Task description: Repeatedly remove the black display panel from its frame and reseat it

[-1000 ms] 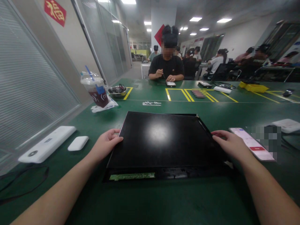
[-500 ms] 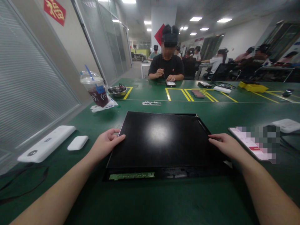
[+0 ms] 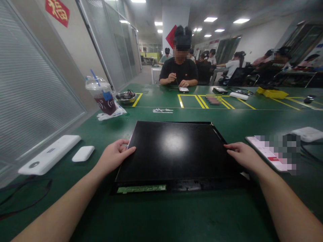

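Thin green strip (image 3: 141, 189) along near side of flat, glossy black rectangular panel (image 3: 161, 161), lying over black frame (image 3: 209, 185) on smooth green worktop (image 3: 176, 216). Left hand (image 3: 116, 154) pinching panel's left edge, thumb on top; right hand (image 3: 241, 154), fingertips at right edge, cannot tell if gripping. Farther: dome-lidded plastic cup (image 3: 107, 107), round metal bowl (image 3: 127, 101).

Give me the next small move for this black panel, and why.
Probably a slight turn of the black panel to square it with the dark frame beneath: the frame's rim shows past the panel's far right corner, so the two look misaligned. The left hand holds the panel's left edge and the right hand is at the right side.
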Available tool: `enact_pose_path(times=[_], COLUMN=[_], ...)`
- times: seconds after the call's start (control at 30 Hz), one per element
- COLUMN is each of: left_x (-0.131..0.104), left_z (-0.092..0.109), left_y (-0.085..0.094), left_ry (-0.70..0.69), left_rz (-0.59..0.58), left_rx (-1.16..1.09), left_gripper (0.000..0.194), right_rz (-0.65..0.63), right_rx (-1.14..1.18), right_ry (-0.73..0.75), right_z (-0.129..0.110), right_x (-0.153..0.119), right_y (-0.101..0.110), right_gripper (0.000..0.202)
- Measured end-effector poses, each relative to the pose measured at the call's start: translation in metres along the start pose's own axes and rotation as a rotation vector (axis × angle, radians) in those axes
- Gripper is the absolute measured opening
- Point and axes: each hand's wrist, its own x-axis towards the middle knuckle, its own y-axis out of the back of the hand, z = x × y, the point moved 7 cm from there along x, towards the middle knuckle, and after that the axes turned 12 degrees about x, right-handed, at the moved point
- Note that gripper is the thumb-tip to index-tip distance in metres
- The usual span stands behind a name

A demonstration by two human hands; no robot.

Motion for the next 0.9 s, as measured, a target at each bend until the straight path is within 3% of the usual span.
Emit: enact_pose_path(times=[0.23,0.53,0.9], left_x=[0.002,0.004,0.006], left_z=[0.001,-0.008,-0.007], left_y=[0.007,0.0,-0.003], left_ry=[-0.04,0.022,0.054], left_rz=[0.06,0.018,0.019], left_rx=[0.107,0.075,0.277], left_gripper=[0.055,0.06,0.063], right_rz=[-0.023,-0.075,-0.055], right_rx=[0.007,0.066,0.177], right_ry=[-0.069,-0.183,-0.206], right_z=[0.005,-0.007,-0.003], right_x=[0.0,-0.008,-0.006], right_y=[-0.001,0.002,0.003], right_gripper=[0.038,0.049,0.041])
